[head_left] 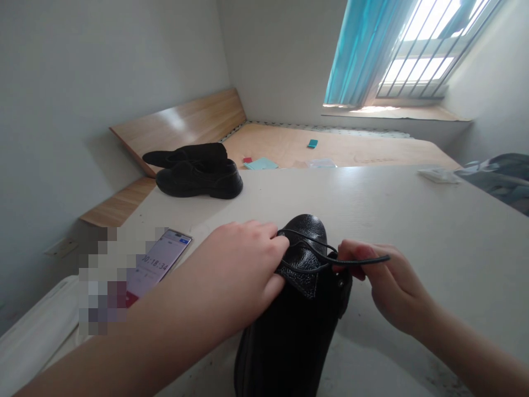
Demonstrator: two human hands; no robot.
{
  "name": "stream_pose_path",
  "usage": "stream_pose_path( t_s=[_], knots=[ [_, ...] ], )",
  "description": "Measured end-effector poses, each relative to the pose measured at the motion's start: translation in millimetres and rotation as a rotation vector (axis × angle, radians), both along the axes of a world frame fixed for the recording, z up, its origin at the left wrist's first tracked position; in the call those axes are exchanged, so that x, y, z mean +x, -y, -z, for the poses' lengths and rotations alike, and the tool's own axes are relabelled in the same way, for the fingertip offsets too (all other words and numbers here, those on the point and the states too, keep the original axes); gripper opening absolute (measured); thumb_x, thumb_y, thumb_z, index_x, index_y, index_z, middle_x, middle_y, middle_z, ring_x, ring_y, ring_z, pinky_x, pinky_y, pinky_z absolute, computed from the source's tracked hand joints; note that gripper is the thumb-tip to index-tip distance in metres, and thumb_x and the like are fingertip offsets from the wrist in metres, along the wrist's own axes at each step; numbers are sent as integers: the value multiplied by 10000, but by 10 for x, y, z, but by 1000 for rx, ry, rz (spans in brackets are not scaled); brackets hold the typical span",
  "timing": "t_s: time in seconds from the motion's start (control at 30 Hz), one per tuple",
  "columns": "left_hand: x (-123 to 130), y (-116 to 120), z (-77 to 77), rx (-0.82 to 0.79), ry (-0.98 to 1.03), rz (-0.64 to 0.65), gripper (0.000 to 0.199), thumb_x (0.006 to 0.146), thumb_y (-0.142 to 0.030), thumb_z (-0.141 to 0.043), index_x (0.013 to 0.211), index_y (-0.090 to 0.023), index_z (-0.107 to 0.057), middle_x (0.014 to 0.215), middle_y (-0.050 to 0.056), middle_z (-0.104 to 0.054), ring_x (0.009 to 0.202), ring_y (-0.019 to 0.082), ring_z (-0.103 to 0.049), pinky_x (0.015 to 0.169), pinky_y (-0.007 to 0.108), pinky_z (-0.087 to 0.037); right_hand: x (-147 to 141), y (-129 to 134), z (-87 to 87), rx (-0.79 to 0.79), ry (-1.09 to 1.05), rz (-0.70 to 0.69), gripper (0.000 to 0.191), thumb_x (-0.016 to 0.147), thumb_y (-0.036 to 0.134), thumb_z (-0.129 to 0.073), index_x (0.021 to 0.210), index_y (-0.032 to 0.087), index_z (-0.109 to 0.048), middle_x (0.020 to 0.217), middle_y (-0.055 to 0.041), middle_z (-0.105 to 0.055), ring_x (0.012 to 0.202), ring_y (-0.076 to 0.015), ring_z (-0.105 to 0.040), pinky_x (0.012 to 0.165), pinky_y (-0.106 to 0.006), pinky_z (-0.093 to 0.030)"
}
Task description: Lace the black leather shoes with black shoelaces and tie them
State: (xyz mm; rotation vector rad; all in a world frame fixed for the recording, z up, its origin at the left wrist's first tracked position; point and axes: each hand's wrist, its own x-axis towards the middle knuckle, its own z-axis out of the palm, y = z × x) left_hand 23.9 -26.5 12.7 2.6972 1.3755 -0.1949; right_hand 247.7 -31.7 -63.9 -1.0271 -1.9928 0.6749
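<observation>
A black leather shoe stands on the white table in front of me, its shiny tongue at the far end. Thin black shoelace strands cross loosely over the tongue. At the shoe's left edge, my left hand is closed, its fingers on the shoe's side where the strands run in; the fingertips are partly hidden. On the right, my right hand pinches the shoelace between thumb and fingers, beside the right eyelets. A stiff lace end sticks out to the right past the thumb.
A pair of black shoes sits at the table's far left. A phone showing a timer lies left of my forearm. Beyond the white table is a wooden bed board with small papers. A clear packet lies far right.
</observation>
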Motion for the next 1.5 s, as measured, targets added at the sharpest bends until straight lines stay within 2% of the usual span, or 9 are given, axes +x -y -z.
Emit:
stream_pose_path(
  t_s=[0.13, 0.43, 0.67, 0.93, 1.07, 1.17, 1.3, 1.4, 1.5],
  knots=[
    [-1, -59, 9, 78, 100, 52, 250, 880, -136, -442, 1017, -211, -638, 1114, 49, -674, 893, 236, -671, 640, 338, -450, -12, 7, -18, 16, 54, -19, 524, 1062, 494, -276, 647, 221, -442, 548, 34, -408, 486, -121, -406, 466, -261, -333],
    [7, -133, 34, 216, 87, 172, 153, 903, -104, -488, 853, -217, -580, 817, 3, -718, 683, 220, -683, 500, 316, -297, -22, 52, -11, 88, 136, -26, 361, 1017, 400, -453, 702, 227, -425, 562, 52, -397, 495, -109, -368, 479, -256, -286],
    [43, -103, 8, 269, -7, 72, 124, 916, -175, -499, 838, -214, -586, 722, 12, -725, 580, 230, -675, 465, 302, -200, -33, -4, -41, 92, 127, -27, 278, 966, 341, -502, 721, 223, -443, 568, 57, -416, 489, -99, -357, 466, -234, -294],
    [52, -106, -15, 340, -10, -27, 316, 988, -368, -462, 754, -200, -594, 638, 31, -673, 566, 220, -652, 464, 290, -161, -66, 6, -61, 62, 117, -35, 246, 927, 245, -483, 695, 229, -403, 564, 58, -415, 484, -96, -378, 459, -223, -307],
    [-7, -92, -50, 222, 80, -1, 282, 965, -402, -522, 783, -211, -623, 730, 14, -701, 614, 202, -642, 492, 293, -229, -72, 1, -54, 49, 106, -47, 279, 979, 325, -479, 721, 218, -464, 584, 49, -457, 491, -96, -390, 459, -222, -313],
    [-64, -53, -60, 129, 142, 54, 208, 903, -425, -634, 912, -217, -653, 865, 10, -720, 730, 215, -662, 578, 304, -382, -72, 5, -50, 47, 92, -60, 315, 999, 383, -470, 734, 214, -489, 592, 45, -470, 493, -97, -390, 460, -224, -314],
    [-46, 116, -70, 384, 215, 126, 441, 812, -386, -737, 1142, -123, -606, 1134, 134, -678, 1033, 333, -630, 851, 461, -488, -61, 15, -38, 42, 77, -65, 318, 1004, 397, -475, 743, 216, -484, 587, 47, -469, 494, -99, -396, 467, -226, -319],
    [48, 259, -50, 465, 267, 209, 168, 823, -265, -687, 936, -157, -627, 966, 91, -691, 868, 294, -638, 729, 427, -503, -53, 16, -30, 36, 74, -64, 289, 994, 367, -492, 748, 216, -486, 584, 49, -477, 496, -100, -407, 473, -225, -327],
    [160, 313, 35, 216, 228, 305, 59, 821, -153, -645, 786, -199, -631, 752, 7, -700, 629, 216, -628, 558, 355, -458, -47, 12, -27, 35, 71, -59, 267, 982, 353, -509, 755, 213, -500, 586, 48, -489, 496, -97, -410, 471, -223, -322]
  ],
)
